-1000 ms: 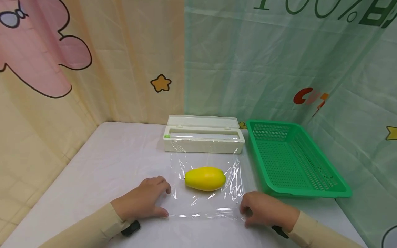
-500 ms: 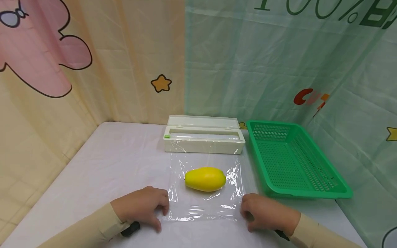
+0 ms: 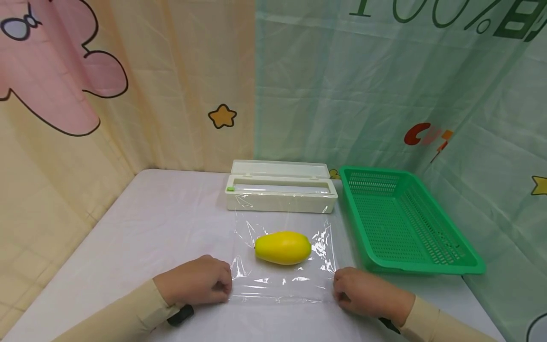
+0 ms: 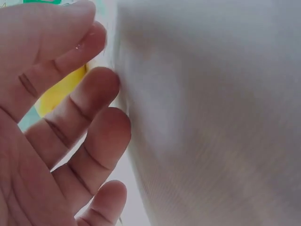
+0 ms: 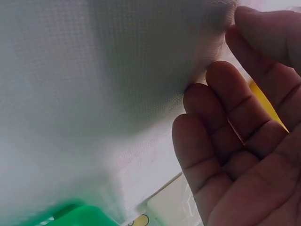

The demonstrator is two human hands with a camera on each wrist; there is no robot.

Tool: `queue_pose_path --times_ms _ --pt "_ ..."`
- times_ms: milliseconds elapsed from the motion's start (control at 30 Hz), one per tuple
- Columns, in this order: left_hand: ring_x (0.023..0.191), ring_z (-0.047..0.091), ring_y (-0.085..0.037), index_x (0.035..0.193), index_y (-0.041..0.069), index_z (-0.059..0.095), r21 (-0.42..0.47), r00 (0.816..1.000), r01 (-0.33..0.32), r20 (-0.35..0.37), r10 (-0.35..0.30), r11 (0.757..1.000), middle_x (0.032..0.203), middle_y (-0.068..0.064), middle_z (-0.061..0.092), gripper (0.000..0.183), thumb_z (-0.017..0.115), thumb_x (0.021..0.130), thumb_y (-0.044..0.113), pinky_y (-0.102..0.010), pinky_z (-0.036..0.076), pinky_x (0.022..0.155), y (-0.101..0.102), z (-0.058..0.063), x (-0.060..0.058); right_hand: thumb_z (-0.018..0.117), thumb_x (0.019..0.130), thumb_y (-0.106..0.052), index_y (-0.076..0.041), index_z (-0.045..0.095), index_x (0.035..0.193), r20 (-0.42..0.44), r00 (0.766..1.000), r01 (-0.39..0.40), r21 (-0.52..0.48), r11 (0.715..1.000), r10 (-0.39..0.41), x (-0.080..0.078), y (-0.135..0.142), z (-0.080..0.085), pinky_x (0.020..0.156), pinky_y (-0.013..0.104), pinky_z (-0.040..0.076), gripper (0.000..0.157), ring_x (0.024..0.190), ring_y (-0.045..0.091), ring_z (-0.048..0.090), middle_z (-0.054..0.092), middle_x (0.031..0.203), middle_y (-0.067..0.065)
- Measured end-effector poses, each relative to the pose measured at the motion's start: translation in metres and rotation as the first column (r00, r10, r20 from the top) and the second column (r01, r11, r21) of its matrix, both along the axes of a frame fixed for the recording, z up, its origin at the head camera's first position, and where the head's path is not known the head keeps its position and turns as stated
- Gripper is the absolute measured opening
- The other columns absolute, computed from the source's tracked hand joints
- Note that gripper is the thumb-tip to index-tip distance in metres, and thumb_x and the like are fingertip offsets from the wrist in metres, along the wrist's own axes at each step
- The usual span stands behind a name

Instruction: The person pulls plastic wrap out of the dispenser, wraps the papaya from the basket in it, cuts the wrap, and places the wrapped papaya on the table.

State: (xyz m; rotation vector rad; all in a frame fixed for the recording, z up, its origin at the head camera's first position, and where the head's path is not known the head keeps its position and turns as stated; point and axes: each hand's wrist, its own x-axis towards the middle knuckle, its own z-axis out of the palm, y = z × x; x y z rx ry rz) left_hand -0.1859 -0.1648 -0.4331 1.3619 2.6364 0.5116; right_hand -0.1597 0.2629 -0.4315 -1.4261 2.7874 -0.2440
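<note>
A yellow papaya (image 3: 283,248) lies on a clear sheet of plastic wrap (image 3: 273,285), which runs forward from a white wrap dispenser box (image 3: 281,201) with its lid up. At the sheet's near left corner my left hand (image 3: 196,281) pinches the edge between thumb and index finger. My right hand (image 3: 371,293) pinches the near right corner in the same way. In the left wrist view the other fingers (image 4: 96,136) are lightly bent against the white tablecloth. The right wrist view shows the thumb and index fingertips meeting, with the papaya (image 5: 265,106) partly hidden behind the fingers.
A green plastic basket (image 3: 372,259) stands on the right of the white-covered table (image 3: 171,204), close beside the dispenser box. Printed curtains (image 3: 192,71) hang behind the table and along both sides.
My left thumb and fingers, spread apart before, have come together at the wrap's corner. The right thumb has also closed toward its index finger. The papaya, box and basket stay put.
</note>
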Motion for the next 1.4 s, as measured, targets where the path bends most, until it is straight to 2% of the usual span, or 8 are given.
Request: queue_pose_path --times_ms 233,500,733,867,1067,1167,1300,1400 --pt "0.07 0.047 0.007 0.079 0.034 0.074 0.038 0.998 -0.039 0.051 0.037 0.999 0.078 0.029 0.06 0.018 0.08 0.087 0.019 -0.018 0.045 0.075 -0.004 0.002 -0.001 0.082 0.083 -0.011 -0.024 0.07 0.079 0.047 0.999 0.025 -0.028 0.999 -0.023 -0.001 0.005 0.002 0.068 0.02 0.049 0.018 0.074 -0.005 0.05 0.059 0.08 -0.019" --pt "0.072 0.052 0.005 0.08 0.032 0.074 0.092 0.991 -0.059 0.125 0.047 0.994 0.079 0.027 0.062 0.02 0.078 0.09 0.015 -0.019 0.047 0.073 -0.006 0.007 -0.003 0.081 0.085 -0.009 -0.022 0.071 0.082 0.024 0.997 0.076 -0.105 0.992 -0.074 -0.002 0.007 0.008 0.069 0.025 0.053 0.016 0.077 -0.001 0.058 0.065 0.083 -0.016" --pt "0.08 0.056 0.002 0.084 0.033 0.073 0.106 0.987 -0.077 0.145 0.061 0.991 0.083 0.027 0.063 0.017 0.079 0.093 0.021 -0.023 0.05 0.078 -0.008 0.013 -0.007 0.078 0.087 -0.007 -0.021 0.068 0.084 0.047 0.978 0.21 -0.143 0.967 -0.205 -0.002 0.002 0.014 0.069 0.028 0.055 0.017 0.076 0.001 0.058 0.065 0.083 -0.015" --pt "0.084 0.058 0.0 0.085 0.034 0.072 0.125 0.988 -0.076 0.14 0.058 0.989 0.086 0.026 0.064 0.016 0.078 0.095 0.022 -0.025 0.052 0.08 -0.009 0.015 -0.009 0.074 0.09 -0.006 -0.022 0.065 0.084 0.109 0.944 0.328 -0.185 0.926 -0.312 -0.001 -0.003 0.016 0.071 0.029 0.057 0.019 0.079 0.0 0.059 0.065 0.083 -0.016" --pt "0.087 0.059 0.001 0.087 0.035 0.071 0.154 0.987 -0.096 0.146 0.074 0.983 0.088 0.025 0.064 0.016 0.077 0.097 0.023 -0.026 0.053 0.081 -0.012 0.016 -0.012 0.067 0.095 -0.005 -0.018 0.066 0.086 0.244 0.845 0.529 -0.242 0.813 -0.477 0.001 -0.015 0.02 0.062 0.023 0.05 0.016 0.071 0.0 0.052 0.062 0.078 -0.012" --pt "0.088 0.059 0.001 0.088 0.035 0.071 0.177 0.983 -0.111 0.168 0.081 0.978 0.088 0.024 0.065 0.016 0.076 0.097 0.024 -0.026 0.054 0.082 -0.013 0.017 -0.013 0.065 0.095 -0.004 -0.017 0.065 0.085 0.256 0.814 0.578 -0.263 0.773 -0.521 0.002 -0.02 0.023 0.058 0.021 0.046 0.017 0.065 0.001 0.048 0.059 0.073 -0.01" --pt "0.087 0.06 -0.001 0.088 0.034 0.071 0.211 0.983 -0.108 0.168 0.072 0.972 0.089 0.022 0.065 0.015 0.076 0.097 0.022 -0.026 0.053 0.08 -0.015 0.017 -0.017 0.064 0.095 -0.004 -0.017 0.065 0.084 0.24 0.783 0.62 -0.252 0.743 -0.573 0.005 -0.025 0.03 0.054 0.022 0.044 0.016 0.06 0.002 0.047 0.057 0.071 -0.009" --pt "0.088 0.059 -0.002 0.089 0.034 0.071 0.219 0.982 -0.112 0.173 0.075 0.969 0.09 0.022 0.065 0.016 0.076 0.098 0.022 -0.026 0.053 0.08 -0.017 0.019 -0.019 0.064 0.096 -0.006 -0.017 0.066 0.086 0.195 0.766 0.642 -0.212 0.737 -0.612 0.006 -0.028 0.035 0.056 0.023 0.044 0.015 0.062 0.005 0.047 0.06 0.074 -0.007"
